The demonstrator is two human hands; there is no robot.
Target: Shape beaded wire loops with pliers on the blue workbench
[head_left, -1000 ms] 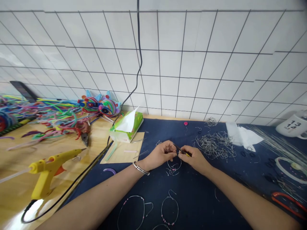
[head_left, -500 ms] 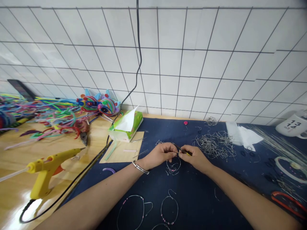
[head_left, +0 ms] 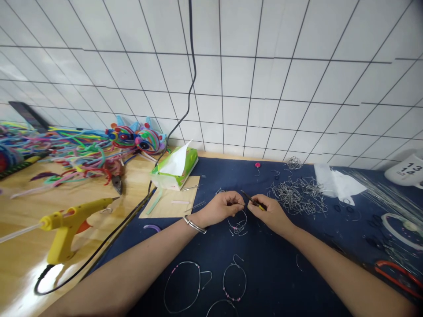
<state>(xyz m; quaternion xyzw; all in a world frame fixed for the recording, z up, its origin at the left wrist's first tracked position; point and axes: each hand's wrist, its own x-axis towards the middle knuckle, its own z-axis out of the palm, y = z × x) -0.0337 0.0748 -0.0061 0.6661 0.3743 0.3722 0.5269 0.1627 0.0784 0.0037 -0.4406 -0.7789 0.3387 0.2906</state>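
My left hand (head_left: 223, 206), with a silver bangle at the wrist, pinches a thin wire ring (head_left: 245, 220) whose loop hangs below the fingertips. Pink beads show near the bottom of that loop, among small bent wires. In my right hand (head_left: 271, 210) is a pair of pliers (head_left: 251, 200) with yellow on the handle and dark jaws pointing up and left. The two hands are close together, with a small gap between the fingertips. Nearer to me on the dark blue cloth lie a beaded wire ring (head_left: 245, 281) and a larger beaded wire ring (head_left: 200, 281).
A tangled pile of wire hooks (head_left: 299, 196) lies right of my hands. At left are a yellow glue gun (head_left: 66, 224), its black cord, a tissue box (head_left: 190, 165), pliers (head_left: 117, 182) and colourful pipe cleaners. Orange-handled scissors (head_left: 396, 268) and a white mug (head_left: 405, 171) are at right.
My right hand with the pliers has moved slightly away from my left fingertips, so a gap shows between them. The view has shifted a little.
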